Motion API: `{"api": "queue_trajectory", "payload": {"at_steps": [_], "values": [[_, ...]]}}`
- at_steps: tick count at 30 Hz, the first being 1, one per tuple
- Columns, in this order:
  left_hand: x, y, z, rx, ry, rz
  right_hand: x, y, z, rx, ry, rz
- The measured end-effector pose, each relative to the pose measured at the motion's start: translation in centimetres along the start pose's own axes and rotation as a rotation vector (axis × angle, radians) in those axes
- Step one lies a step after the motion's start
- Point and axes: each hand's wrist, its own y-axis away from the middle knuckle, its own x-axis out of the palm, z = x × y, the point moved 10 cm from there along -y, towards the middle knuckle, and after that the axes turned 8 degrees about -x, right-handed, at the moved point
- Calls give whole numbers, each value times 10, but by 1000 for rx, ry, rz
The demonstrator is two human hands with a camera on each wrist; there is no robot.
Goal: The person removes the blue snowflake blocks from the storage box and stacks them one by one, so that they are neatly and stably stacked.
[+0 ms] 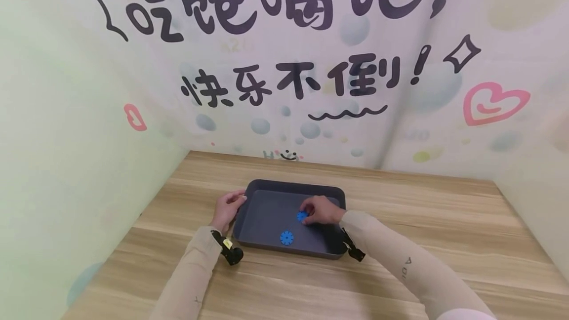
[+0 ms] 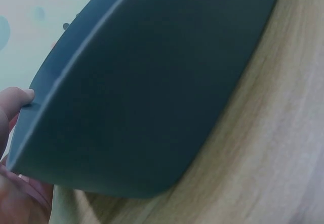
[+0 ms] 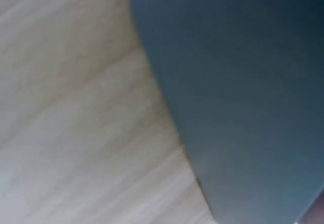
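A dark grey rectangular tray point(image 1: 266, 214) lies on the wooden table. My left hand point(image 1: 227, 209) grips its left rim; in the left wrist view the thumb point(image 2: 17, 100) hooks over the edge, with other fingers lower down outside. Above the tray's floor, right of centre, my right hand point(image 1: 323, 210) pinches a small blue notched disc point(image 1: 302, 217) between thumb and fingers. A second blue notched disc point(image 1: 286, 238) lies flat near the tray's front wall. The right wrist view shows mostly the tray's outer wall point(image 3: 243, 92), and the held disc is out of sight there.
Wood-grain tabletop point(image 1: 422, 211) surrounds the tray. Behind it hangs a printed backdrop point(image 1: 284, 127) with large dark characters, and pale walls stand at left and right. Each wrist wears a black strap with a camera point(image 1: 232, 253).
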Motion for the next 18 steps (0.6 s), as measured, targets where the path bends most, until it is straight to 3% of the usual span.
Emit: {"api": "queue_trajectory", "payload": {"at_steps": [6, 15, 18], "values": [[0, -1, 1, -3, 2, 0, -12, 4, -15, 83, 59, -73], [0, 0, 1, -16, 5, -1, -9, 9, -24, 133, -29, 26], [0, 1, 1, -17, 9, 3, -8, 9, -23, 107, -31, 40]]}}
